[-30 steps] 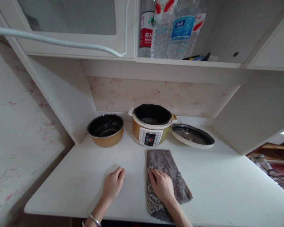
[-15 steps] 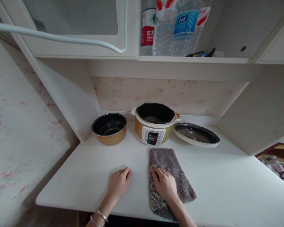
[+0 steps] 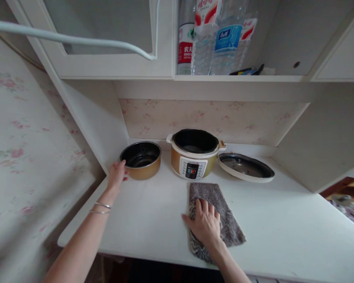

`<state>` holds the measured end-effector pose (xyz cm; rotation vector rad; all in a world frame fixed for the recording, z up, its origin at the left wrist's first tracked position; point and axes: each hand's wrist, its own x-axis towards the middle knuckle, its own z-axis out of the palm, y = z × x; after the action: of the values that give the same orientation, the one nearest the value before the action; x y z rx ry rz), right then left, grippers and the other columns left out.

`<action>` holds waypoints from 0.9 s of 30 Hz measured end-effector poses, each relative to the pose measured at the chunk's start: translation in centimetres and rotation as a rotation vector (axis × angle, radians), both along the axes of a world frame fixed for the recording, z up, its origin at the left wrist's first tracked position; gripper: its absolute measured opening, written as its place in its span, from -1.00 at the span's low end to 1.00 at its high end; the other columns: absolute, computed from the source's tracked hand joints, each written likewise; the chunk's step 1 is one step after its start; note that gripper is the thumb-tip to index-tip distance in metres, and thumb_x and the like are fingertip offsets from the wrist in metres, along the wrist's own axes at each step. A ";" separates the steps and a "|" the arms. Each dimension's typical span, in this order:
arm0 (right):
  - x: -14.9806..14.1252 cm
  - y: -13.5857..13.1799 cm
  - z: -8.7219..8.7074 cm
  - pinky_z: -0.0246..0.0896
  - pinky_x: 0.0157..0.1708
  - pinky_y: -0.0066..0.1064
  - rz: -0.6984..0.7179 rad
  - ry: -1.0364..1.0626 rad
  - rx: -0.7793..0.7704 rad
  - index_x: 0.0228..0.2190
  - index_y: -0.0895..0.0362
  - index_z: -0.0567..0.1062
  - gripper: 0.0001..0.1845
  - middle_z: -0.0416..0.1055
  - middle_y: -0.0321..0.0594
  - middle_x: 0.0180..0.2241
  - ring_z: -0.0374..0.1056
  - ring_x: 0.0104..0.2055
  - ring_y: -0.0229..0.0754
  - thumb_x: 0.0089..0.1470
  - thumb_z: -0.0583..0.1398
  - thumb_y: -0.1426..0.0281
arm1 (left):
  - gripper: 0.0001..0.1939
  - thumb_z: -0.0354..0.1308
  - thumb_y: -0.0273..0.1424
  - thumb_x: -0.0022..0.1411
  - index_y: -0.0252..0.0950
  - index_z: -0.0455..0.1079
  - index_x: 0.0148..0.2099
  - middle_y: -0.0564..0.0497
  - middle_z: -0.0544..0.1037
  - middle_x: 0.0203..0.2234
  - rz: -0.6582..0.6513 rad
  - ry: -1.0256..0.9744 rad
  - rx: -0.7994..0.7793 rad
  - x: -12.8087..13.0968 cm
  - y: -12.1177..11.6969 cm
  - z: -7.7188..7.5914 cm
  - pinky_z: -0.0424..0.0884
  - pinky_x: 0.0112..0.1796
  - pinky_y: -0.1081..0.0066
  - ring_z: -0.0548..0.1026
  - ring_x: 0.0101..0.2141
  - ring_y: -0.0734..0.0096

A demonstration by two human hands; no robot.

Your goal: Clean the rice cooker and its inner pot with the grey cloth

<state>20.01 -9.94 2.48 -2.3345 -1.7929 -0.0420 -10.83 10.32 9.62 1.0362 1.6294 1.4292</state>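
Note:
My left hand (image 3: 117, 175), with bracelets on its wrist, is at the left side of a gold-coloured cooker inner pot (image 3: 146, 172) with a black inside. Its fingers are apart; whether they touch the pot I cannot tell. Flat on a folded grey-brown patterned cloth (image 3: 227, 224) rests my right hand (image 3: 205, 222), thumb stretched out to the left. Behind the cloth stands a gold and white electric cooker (image 3: 175, 157) without its lid, its button panel facing me. The cooker's lid (image 3: 253, 179) lies upside down on its right.
White counter (image 3: 147, 220) under everything. Above it hang cabinets, with plastic bottles (image 3: 205, 49) on an open shelf (image 3: 283, 78). A white cable (image 3: 76, 41) crosses the upper left. A side panel (image 3: 327, 137) bounds the counter on the right.
My left hand has left the counter front, moved forward and left to the pot, and opened from a loose fist. My right hand has spread its fingers on the cloth.

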 end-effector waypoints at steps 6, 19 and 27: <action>3.8 -0.2 -0.4 0.07 0.01 -0.01 -0.094 -0.020 -0.079 0.21 0.19 0.22 -0.32 0.13 0.16 0.21 0.14 0.16 0.21 0.08 0.11 0.22 | -0.77 0.18 -0.48 0.09 -0.40 0.29 -0.17 -0.04 0.47 -0.56 -0.127 -0.161 -0.227 -0.4 4.0 -0.4 0.47 -0.56 0.37 0.47 -0.63 0.39; 18.3 -0.6 -0.2 0.26 -0.08 -0.11 -0.349 -0.020 -0.230 0.23 0.53 0.07 -0.32 0.35 0.42 -0.04 0.39 -0.01 0.18 0.16 0.00 0.39 | -0.82 0.11 -0.57 -0.02 -0.34 0.30 -0.29 -0.01 0.50 -0.58 -0.328 -0.184 -0.181 1.5 -2.1 -1.6 0.47 -0.59 0.47 0.49 -0.61 0.41; 21.4 0.0 3.8 0.33 -0.25 -0.23 -0.326 0.261 -0.197 -0.30 0.28 0.56 -0.75 0.51 0.18 -0.27 0.47 -0.16 0.12 -0.01 0.15 0.46 | -0.66 0.05 -0.46 0.10 -0.26 0.28 -0.03 0.05 0.50 -0.58 -0.395 0.034 -0.160 1.5 -5.0 -1.3 0.44 -0.61 0.49 0.49 -0.64 0.42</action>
<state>41.37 -9.97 6.28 -2.6014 -1.3370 0.3903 -9.33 5.29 8.30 1.2122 1.4358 1.0093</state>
